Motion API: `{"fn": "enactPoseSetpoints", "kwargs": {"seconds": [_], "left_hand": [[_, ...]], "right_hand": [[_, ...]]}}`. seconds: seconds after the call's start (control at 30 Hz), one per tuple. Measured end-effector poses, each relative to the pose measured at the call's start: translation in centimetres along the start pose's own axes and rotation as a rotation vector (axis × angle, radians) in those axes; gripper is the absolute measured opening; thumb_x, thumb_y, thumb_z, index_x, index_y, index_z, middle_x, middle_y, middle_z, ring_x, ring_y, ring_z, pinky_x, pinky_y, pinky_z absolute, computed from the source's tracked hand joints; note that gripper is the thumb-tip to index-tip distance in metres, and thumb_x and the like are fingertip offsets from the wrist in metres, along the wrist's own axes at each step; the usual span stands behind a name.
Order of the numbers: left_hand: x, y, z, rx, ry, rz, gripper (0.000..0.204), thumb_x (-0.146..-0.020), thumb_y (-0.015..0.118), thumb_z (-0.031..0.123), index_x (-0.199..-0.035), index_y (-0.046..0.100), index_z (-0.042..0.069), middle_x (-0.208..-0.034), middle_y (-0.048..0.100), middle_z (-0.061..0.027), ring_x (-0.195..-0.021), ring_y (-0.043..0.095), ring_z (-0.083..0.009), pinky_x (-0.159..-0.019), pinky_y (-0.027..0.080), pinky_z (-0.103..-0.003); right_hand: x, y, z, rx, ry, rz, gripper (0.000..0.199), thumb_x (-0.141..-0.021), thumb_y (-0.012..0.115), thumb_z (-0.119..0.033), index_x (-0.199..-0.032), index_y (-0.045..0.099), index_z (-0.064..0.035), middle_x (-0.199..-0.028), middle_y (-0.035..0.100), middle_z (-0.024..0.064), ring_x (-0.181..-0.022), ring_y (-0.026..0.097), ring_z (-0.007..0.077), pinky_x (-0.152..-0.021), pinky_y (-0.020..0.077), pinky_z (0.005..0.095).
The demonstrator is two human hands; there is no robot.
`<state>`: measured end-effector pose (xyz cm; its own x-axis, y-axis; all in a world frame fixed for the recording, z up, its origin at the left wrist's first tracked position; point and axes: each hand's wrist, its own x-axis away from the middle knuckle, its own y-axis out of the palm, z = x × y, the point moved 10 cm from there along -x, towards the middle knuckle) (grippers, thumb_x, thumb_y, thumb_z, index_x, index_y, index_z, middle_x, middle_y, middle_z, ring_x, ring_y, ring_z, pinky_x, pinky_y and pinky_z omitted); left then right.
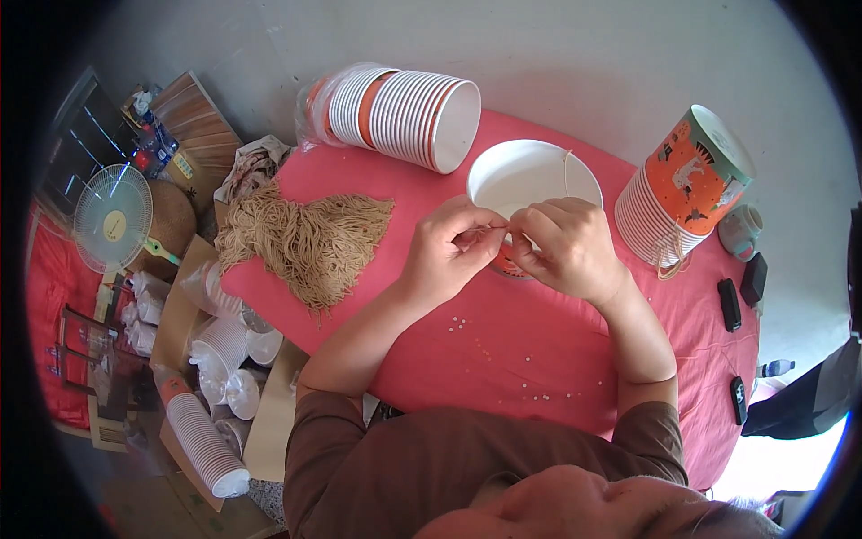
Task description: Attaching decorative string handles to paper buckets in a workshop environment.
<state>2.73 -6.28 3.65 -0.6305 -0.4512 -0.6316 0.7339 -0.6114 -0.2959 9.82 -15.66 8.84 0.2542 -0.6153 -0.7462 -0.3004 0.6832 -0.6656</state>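
Pinching something too small to tell, left hand point(453, 250) and right hand point(575, 244) meet at the bucket point(525, 171) near the table's point(422, 377) far edge, a cord point(566, 168) seemingly fixed at its far rim, near side likely unfinished.

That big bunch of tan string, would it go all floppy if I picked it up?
The tan string would probably flop, since it is thin and loosely heaped on the pink cloth. It might tangle too, because it curls and crosses over itself.
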Motion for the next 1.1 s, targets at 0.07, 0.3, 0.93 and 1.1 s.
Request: {"fn": "enactPoseSetpoints", "kwargs": {"seconds": [0.07,0.3,0.93,1.1], "left_hand": [[-0.2,-0.5,1.6,-0.095,0.127,0.064,0.011,-0.081,0.072,-0.006,-0.088,0.066,0.001,-0.079,0.059,-0.0031,-0.066,0.058,-0.0088,-0.055,0.045,-0.025],[-0.2,-1.1,1.6,-0.134,0.21,0.105,0.012,-0.08,0.074,-0.004,-0.085,0.065,0.002,-0.08,0.059,-0.0041,-0.066,0.059,-0.0121,-0.053,0.045,-0.026],[-0.6,-0.9,0.0,0.111,0.055,-0.013,0.009,-0.083,0.073,0.004,-0.09,0.067,0.003,-0.096,0.064,-0.0065,-0.083,0.06,-0.0138,-0.07,0.048,-0.027],[-0.1,0.2,1.6,0.033,0.097,-0.06,0.01,-0.081,0.073,0.003,-0.089,0.067,0.002,-0.096,0.065,-0.0087,-0.09,0.062,-0.0208,-0.08,0.05,-0.033]], "right_hand": [[0.1,-0.1,0.1,0.029,0.008,-0.005,0.014,-0.072,0.068,-0.01,-0.077,0.055,-0.008,-0.062,0.057,0.0053,-0.055,0.06,0.0229,-0.048,0.0467,0.0363],[0.3,0.6,0.8,0.047,0.052,-0.132,0.017,-0.068,0.067,-0.007,-0.079,0.055,-0.0073,-0.061,0.058,0.0054,-0.056,0.061,0.0239,-0.051,0.0471,0.0366],[0.1,-0.8,0.0,0.033,-0.009,-0.117,0.019,-0.071,0.069,-0.01,-0.085,0.056,-0.0067,-0.064,0.058,0.0048,-0.059,0.062,0.0244,-0.053,0.0483,0.0372],[-0.1,-0.7,-1.0,0.026,-0.043,-0.131,0.02,-0.071,0.07,-0.01,-0.088,0.058,-0.0071,-0.069,0.06,0.0043,-0.062,0.063,0.0234,-0.054,0.0495,0.037]]}}
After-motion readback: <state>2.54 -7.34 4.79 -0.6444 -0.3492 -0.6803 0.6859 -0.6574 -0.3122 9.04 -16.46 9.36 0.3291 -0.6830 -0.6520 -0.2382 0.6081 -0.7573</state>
